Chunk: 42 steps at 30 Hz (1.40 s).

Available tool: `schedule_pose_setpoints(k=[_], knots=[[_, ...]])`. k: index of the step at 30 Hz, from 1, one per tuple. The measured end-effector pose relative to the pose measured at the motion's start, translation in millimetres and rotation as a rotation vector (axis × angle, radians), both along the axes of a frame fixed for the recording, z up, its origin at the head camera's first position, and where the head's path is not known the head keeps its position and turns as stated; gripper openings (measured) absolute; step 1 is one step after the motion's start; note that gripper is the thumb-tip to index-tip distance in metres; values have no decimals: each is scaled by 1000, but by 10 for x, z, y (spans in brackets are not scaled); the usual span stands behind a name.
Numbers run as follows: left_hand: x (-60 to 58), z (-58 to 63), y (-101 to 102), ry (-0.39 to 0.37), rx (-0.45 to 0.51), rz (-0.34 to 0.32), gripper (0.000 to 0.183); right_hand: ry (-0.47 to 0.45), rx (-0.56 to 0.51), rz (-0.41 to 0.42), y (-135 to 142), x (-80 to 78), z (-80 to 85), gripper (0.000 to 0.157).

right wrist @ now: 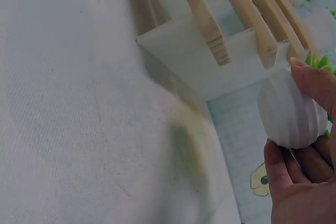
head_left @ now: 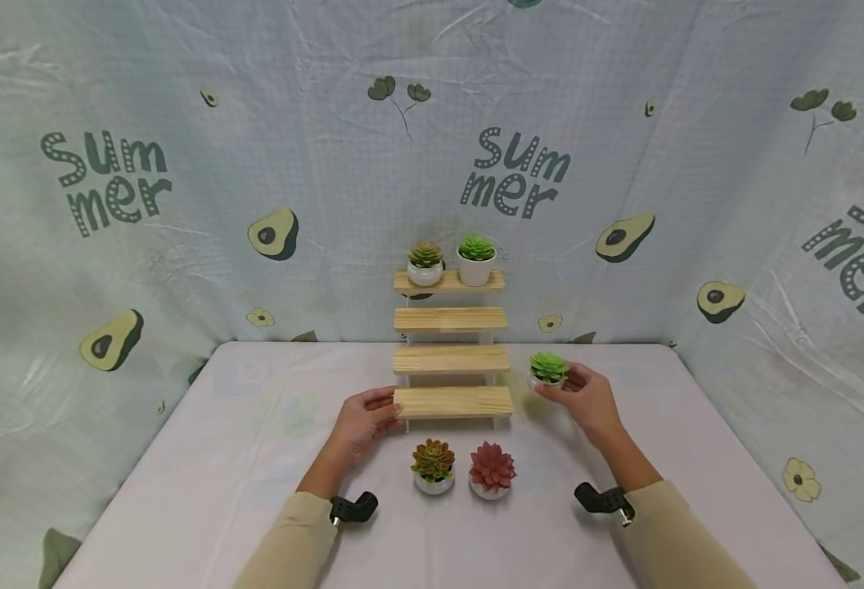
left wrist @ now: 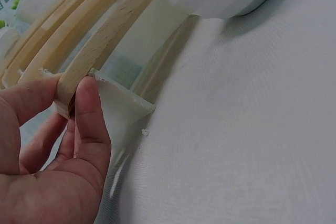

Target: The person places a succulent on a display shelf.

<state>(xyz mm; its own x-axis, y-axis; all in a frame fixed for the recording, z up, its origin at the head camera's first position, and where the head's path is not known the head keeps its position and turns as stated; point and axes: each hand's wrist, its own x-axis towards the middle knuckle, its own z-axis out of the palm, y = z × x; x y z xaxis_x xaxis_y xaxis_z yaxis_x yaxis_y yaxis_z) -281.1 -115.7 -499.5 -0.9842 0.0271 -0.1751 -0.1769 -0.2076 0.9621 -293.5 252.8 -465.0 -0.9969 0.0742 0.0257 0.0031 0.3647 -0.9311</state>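
My left hand (head_left: 362, 421) pinches the left end of the lowest wooden step (head_left: 452, 402) of a small tiered shelf; the left wrist view shows thumb and fingers around the board's end (left wrist: 71, 90). To the right of the shelf, my right hand (head_left: 587, 399) holds a bright green succulent (head_left: 549, 367) in a small white pot. In the right wrist view this ribbed white pot (right wrist: 290, 109) sits between thumb and fingers, raised over the table. On the top step stand a green-brown succulent (head_left: 425, 263) and a green succulent (head_left: 476, 259), both in white pots.
In front of the shelf, an orange-green succulent (head_left: 434, 465) and a red succulent (head_left: 492, 469) stand in white pots on the white-covered table (head_left: 270, 474). The second step (head_left: 450, 319) and third step (head_left: 451, 359) are bare wood. A printed curtain (head_left: 344, 270) hangs behind.
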Motion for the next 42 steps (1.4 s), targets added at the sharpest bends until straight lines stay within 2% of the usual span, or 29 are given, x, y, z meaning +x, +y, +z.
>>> schedule_pose_setpoints(k=[7, 16, 25, 35, 42], knots=[[-1, 10, 1, -1, -13, -5, 41, 48, -43, 43, -79, -3, 121, 82], [-19, 9, -9, -12, -26, -5, 42, 68, -24, 75, -209, -15, 289, 80], [-22, 15, -7, -5, -32, -12, 44, 120, -109, 156, -333, -41, 424, 73], [-8, 25, 2, -15, -20, -1, 43, 100, -132, 183, -481, -124, 467, 73], [-14, 13, -6, -27, -20, -1, 44, 89, -104, 191, -578, -183, 521, 74]])
